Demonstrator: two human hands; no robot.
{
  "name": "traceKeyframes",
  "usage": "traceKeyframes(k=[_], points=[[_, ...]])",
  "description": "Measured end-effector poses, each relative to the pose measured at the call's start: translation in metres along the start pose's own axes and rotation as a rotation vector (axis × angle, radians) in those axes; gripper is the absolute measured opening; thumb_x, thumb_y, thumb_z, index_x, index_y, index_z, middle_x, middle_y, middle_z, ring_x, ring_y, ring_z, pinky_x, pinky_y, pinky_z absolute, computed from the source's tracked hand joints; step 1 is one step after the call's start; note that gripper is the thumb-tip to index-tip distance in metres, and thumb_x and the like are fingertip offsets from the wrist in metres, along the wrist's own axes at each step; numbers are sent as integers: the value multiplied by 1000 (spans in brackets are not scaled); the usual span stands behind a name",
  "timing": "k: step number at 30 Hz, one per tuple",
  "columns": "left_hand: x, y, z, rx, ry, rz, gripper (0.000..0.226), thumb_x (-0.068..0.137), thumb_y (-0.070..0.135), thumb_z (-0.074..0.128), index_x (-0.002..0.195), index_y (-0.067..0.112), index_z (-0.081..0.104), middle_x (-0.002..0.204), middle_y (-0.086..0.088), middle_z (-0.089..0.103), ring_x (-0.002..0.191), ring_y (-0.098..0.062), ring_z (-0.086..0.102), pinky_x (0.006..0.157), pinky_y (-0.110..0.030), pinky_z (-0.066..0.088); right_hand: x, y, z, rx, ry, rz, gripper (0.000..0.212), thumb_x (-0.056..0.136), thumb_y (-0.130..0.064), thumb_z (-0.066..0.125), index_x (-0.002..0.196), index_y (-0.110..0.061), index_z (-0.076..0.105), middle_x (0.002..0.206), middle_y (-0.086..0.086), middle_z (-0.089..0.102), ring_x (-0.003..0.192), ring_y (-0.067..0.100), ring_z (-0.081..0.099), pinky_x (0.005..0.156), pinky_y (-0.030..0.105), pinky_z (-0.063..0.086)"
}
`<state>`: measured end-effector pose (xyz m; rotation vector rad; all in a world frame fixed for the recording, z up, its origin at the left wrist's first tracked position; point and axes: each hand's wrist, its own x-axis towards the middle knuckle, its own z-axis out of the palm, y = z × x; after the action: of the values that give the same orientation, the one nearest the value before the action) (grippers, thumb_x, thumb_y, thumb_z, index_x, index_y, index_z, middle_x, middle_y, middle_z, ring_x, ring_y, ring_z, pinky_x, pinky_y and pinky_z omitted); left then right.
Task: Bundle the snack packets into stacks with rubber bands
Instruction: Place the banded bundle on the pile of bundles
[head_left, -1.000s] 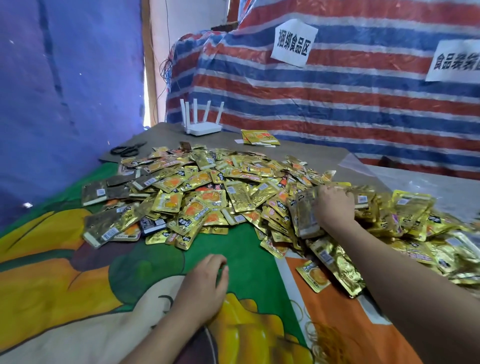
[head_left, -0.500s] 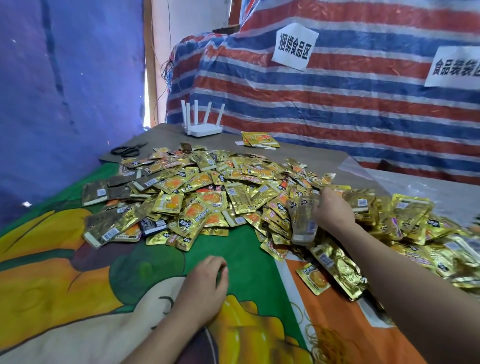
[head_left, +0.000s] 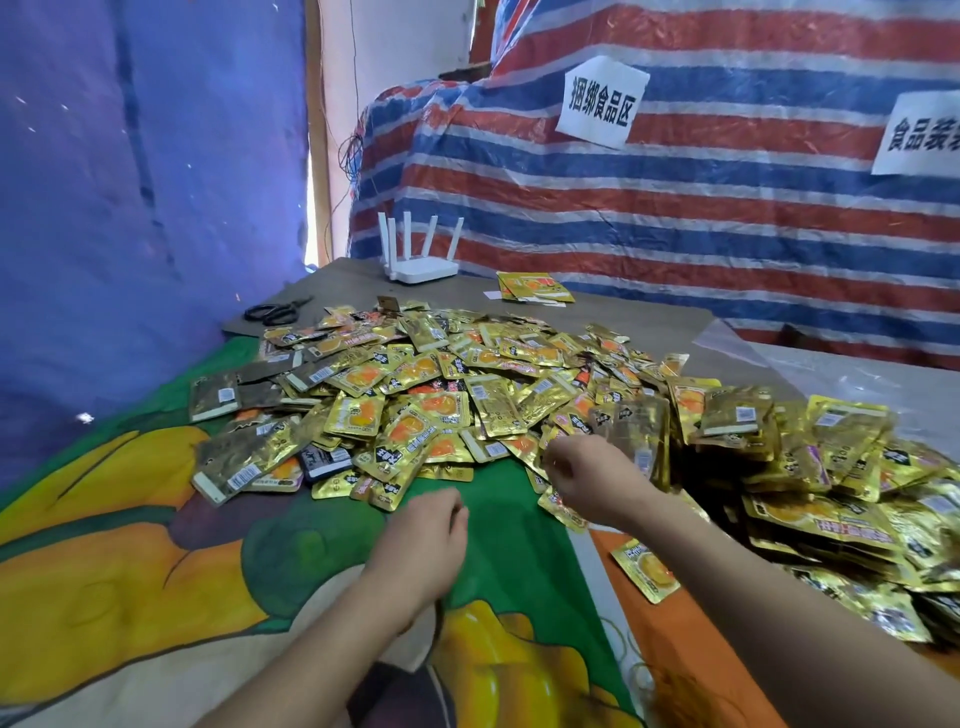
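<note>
A big heap of gold snack packets (head_left: 441, 395) covers the middle and right of the table. My right hand (head_left: 589, 475) is at the heap's near edge, back up, fingers curled toward the left. What they hold, if anything, is hidden. A blurred upright stack of packets (head_left: 644, 441) stands just behind that hand. Whether the hand touches it is unclear. My left hand (head_left: 423, 540) rests on the cartoon-print cloth (head_left: 156, 571), fingers loosely curled and holding nothing I can see. Thin rubber bands (head_left: 639, 675) lie on the orange part of the cloth near my right forearm.
One packet (head_left: 644, 569) lies apart near my right arm. Black scissors (head_left: 278, 310), a white router (head_left: 421, 270) and a few flat packets (head_left: 535, 287) sit at the table's far end. A striped tarp (head_left: 675, 218) closes the back.
My right hand has moved left and toward me, out from the heap; the stack it gripped now stands blurred behind it. My left hand has barely shifted.
</note>
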<state>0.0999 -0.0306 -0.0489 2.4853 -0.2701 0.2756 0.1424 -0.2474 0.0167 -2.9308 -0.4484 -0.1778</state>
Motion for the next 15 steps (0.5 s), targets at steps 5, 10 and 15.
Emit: traceKeyframes(k=[5,10,15], points=[[62,-27,-36,148,52,-168,16,100,24,49,88,16,56,78,3,56,69,-13,53,57,-31,41,30,-28,6,-24,-269,-158,21,99,-24,58,111,-11,69,103,4,68,88,20,60,76,31,49],[102,-47,-40,382,-30,-228,15,98,27,53,100,13,58,92,-4,60,83,-24,59,73,-40,56,86,-46,17,-21,-247,-77,16,97,-21,62,102,-9,71,100,7,69,89,24,65,83,40,57],[123,-48,-23,505,-51,-257,41,92,45,62,117,14,53,108,-7,63,102,-29,58,78,-38,47,127,-68,39,-74,-215,-46,18,94,-27,63,106,-15,68,103,4,68,90,22,62,78,36,54]])
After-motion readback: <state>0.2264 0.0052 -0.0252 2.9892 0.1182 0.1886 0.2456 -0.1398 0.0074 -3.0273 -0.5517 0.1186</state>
